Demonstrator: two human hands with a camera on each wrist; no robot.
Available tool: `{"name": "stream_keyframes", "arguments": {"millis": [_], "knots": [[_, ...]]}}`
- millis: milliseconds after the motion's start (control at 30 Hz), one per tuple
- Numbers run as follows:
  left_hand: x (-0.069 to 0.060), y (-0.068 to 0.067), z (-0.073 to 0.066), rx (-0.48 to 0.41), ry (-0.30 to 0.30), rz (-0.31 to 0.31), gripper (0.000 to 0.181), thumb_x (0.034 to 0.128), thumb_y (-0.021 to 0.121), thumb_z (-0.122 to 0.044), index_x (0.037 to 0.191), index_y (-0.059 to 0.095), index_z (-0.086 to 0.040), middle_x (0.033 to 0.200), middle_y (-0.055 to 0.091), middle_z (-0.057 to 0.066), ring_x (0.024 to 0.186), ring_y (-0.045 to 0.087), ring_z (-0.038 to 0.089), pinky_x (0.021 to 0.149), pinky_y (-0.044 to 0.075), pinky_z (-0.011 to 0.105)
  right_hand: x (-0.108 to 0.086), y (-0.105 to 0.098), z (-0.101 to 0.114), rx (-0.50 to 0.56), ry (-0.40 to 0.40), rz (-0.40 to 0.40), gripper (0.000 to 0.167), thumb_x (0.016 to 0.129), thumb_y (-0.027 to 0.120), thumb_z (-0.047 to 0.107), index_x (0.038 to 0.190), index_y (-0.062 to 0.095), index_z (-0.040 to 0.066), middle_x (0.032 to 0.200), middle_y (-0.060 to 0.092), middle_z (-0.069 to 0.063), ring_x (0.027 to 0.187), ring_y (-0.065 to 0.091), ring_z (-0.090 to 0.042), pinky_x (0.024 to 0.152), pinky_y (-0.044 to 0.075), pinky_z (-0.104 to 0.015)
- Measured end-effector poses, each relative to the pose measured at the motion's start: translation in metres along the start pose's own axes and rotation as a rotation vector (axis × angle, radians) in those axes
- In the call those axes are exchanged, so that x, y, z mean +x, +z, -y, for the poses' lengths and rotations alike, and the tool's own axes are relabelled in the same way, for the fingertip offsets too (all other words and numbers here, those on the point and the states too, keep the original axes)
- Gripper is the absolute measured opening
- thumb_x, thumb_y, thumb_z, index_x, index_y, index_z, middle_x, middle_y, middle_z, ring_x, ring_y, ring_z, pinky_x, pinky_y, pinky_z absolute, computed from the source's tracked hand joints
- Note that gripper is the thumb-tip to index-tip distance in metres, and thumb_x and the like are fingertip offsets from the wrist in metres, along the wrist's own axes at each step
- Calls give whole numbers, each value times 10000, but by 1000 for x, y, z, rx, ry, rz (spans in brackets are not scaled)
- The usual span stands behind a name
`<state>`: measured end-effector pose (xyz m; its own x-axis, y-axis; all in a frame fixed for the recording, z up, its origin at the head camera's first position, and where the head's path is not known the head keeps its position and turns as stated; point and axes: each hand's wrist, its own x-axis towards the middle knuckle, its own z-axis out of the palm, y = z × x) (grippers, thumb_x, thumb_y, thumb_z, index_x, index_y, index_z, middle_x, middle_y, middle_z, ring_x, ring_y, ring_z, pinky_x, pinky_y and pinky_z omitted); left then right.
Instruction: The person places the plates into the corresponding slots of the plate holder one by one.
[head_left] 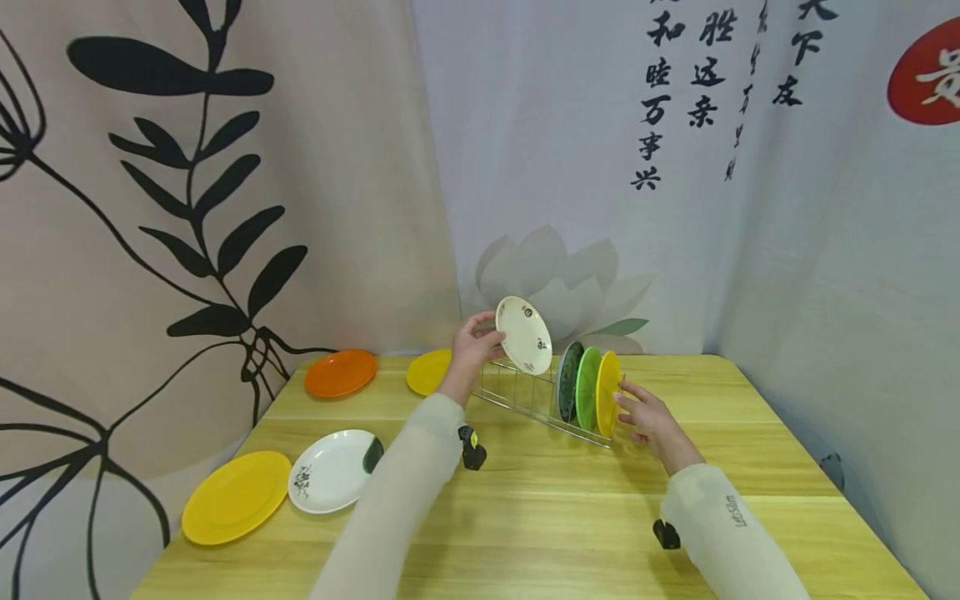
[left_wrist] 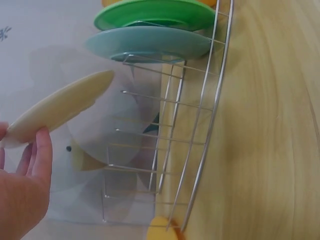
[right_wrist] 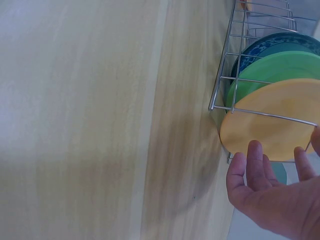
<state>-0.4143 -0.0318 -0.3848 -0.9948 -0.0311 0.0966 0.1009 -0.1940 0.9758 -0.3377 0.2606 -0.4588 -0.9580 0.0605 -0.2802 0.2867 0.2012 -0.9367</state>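
Observation:
A cream plate (head_left: 523,336) with small printed motifs is pinched at its edge by my left hand (head_left: 477,348), tilted above the left part of a wire dish rack (head_left: 517,392). In the left wrist view the plate (left_wrist: 62,107) is apart from the rack's wires. Toward the rack's right end stand a dark patterned plate (head_left: 570,382), a green plate (head_left: 588,388) and a yellow plate (head_left: 607,393). My right hand (head_left: 651,421) is beside that end, fingers spread loosely by the yellow plate; whether they touch the rack is unclear.
On the table's left side lie an orange plate (head_left: 341,373), a yellow plate (head_left: 236,497) and a white plate (head_left: 333,472) with a dark green patch. Another yellow plate (head_left: 429,372) lies behind my left forearm. A printed curtain (head_left: 360,167) hangs behind the wooden table (head_left: 540,525).

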Motion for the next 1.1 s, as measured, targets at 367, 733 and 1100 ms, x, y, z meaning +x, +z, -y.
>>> {"name": "stream_keyframes", "arguments": {"millis": [367, 733, 1100], "knots": [[-2, 17, 17, 60, -8, 39, 397, 891, 664, 38, 1275, 607, -46, 1165, 629, 207, 881, 648, 248, 817, 586, 422, -1, -1, 1, 5, -10, 6, 628, 1042, 480, 395, 1581, 247, 175, 1531, 291, -207, 1337, 376, -412, 817, 415, -400], [-4, 25, 27, 98, -30, 58, 337, 884, 674, 34, 1207, 647, -56, 1170, 651, 160, 955, 645, 246, 758, 590, 344, 0, 0, 0, 6, -9, -4, 601, 1049, 476, 366, 1577, 261, 176, 1531, 295, -194, 1324, 388, -399, 768, 421, -358], [-10, 32, 35, 109, -43, 61, 366, 883, 664, 45, 1241, 609, -10, 1228, 626, 217, 1012, 640, 264, 876, 561, 423, -1, 1, 2, 2, -13, -6, 620, 1042, 487, 385, 1577, 261, 169, 1527, 302, -198, 1306, 401, -396, 752, 425, -354]]}}
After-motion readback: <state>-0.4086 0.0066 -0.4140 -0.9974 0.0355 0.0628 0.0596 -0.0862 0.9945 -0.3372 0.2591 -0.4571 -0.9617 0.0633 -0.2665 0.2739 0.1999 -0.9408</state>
